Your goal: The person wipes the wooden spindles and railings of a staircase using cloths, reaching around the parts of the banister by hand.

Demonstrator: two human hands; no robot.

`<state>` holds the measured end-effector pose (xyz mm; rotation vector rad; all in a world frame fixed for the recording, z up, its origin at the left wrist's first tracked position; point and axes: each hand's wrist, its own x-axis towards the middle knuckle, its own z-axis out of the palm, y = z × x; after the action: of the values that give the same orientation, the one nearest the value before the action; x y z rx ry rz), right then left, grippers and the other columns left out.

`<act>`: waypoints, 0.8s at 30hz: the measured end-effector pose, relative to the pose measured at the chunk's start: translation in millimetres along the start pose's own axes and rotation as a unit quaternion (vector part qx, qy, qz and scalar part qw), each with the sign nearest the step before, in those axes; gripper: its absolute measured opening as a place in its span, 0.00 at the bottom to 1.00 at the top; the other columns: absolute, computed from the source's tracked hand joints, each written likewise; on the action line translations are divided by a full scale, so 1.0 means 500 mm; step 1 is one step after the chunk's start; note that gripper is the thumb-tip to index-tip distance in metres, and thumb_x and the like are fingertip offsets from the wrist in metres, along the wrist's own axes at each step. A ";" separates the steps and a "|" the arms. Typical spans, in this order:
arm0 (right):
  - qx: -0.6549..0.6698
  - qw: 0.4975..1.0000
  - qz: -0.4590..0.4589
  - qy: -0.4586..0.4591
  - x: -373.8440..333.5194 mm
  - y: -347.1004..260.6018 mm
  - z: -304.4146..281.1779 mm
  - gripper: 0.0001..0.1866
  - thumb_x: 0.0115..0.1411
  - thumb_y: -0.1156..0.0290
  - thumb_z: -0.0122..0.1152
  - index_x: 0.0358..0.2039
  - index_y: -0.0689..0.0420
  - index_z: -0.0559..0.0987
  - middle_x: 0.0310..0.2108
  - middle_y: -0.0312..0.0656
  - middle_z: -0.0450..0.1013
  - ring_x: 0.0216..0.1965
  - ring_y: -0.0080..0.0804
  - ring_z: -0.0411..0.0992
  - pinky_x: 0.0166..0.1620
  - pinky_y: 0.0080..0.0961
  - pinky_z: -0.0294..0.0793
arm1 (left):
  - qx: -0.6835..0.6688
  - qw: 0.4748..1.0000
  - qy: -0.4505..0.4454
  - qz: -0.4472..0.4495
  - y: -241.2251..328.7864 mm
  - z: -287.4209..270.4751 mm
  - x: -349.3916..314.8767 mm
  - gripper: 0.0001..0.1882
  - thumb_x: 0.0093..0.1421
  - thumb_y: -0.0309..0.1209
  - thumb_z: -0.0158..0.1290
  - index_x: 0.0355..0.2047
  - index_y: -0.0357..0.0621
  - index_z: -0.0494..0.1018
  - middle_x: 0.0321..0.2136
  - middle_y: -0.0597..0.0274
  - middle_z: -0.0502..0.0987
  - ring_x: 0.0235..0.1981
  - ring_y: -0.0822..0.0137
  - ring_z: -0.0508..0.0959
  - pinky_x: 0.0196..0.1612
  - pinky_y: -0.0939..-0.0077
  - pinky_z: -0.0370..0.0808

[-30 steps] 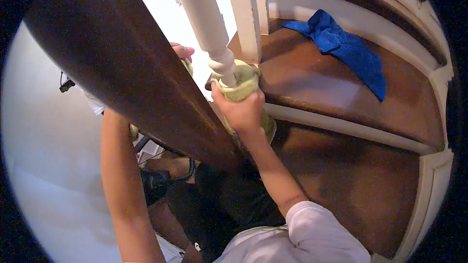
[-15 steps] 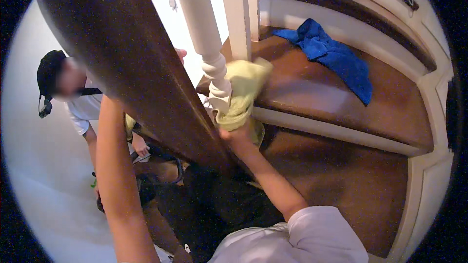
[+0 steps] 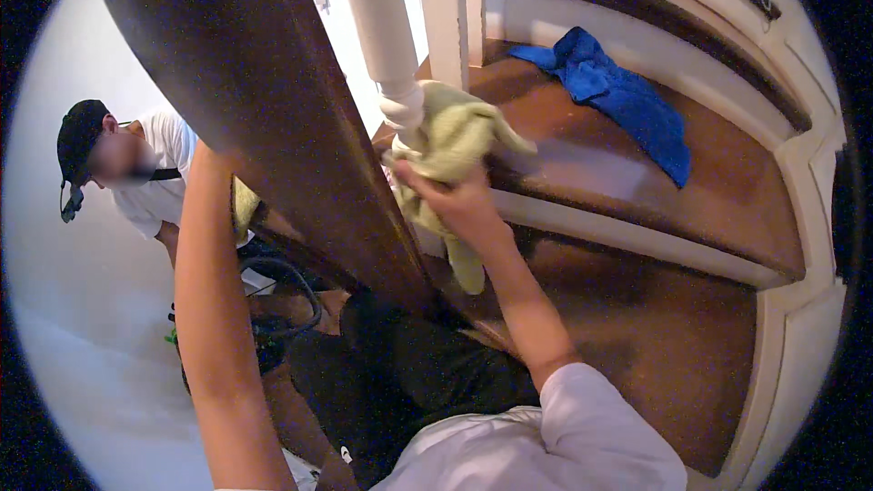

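Gripping a pale yellow-green towel (image 3: 455,132) in the right hand (image 3: 459,200), with fingers mostly curled into the bunched fabric and thumb toward the turned foot of a cream baluster (image 3: 377,27), letting one end hang below the palm. Angled up and leftward along the right forearm (image 3: 527,300). Nearly straight upward on the left arm (image 3: 214,336), then lost behind the dark wooden handrail (image 3: 245,82); cannot tell the left hand's openness or hold. Near a rumpled blue towel (image 3: 627,109), beyond and right of the right hand.
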<state>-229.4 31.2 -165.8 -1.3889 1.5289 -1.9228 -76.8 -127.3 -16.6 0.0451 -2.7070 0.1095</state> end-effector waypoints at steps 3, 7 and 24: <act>-0.025 0.989 -0.136 0.043 0.003 0.018 0.027 0.20 0.49 0.76 0.63 0.43 0.63 0.70 0.41 0.43 0.71 0.41 0.31 0.70 0.44 0.25 0.70 | -0.107 0.988 -0.019 -0.114 0.056 -0.015 0.018 0.09 0.60 0.36 0.47 0.32 0.46 0.74 0.26 0.64 0.75 0.26 0.72 0.74 0.35 0.78 0.72; -0.235 0.912 -0.310 0.127 -0.064 0.154 0.030 0.20 0.48 0.78 0.61 0.43 0.64 0.69 0.40 0.47 0.71 0.42 0.36 0.71 0.45 0.28 0.70 | -0.280 0.901 -0.076 -0.322 0.033 -0.031 0.037 0.10 0.60 0.37 0.48 0.31 0.45 0.74 0.25 0.65 0.74 0.25 0.72 0.73 0.33 0.79 0.72; -0.071 0.964 -0.241 0.083 -0.056 0.058 -0.020 0.28 0.43 0.82 0.60 0.47 0.67 0.65 0.43 0.47 0.67 0.45 0.34 0.69 0.49 0.29 0.67 | -0.217 0.965 0.008 -0.145 0.024 -0.023 -0.042 0.22 0.43 0.33 0.62 0.39 0.39 0.70 0.34 0.57 0.71 0.36 0.60 0.74 0.40 0.69 0.74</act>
<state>-233.4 46.4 -204.2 -1.8415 1.5292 -2.2952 -53.6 -113.9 -16.0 0.3042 -2.6125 -0.5642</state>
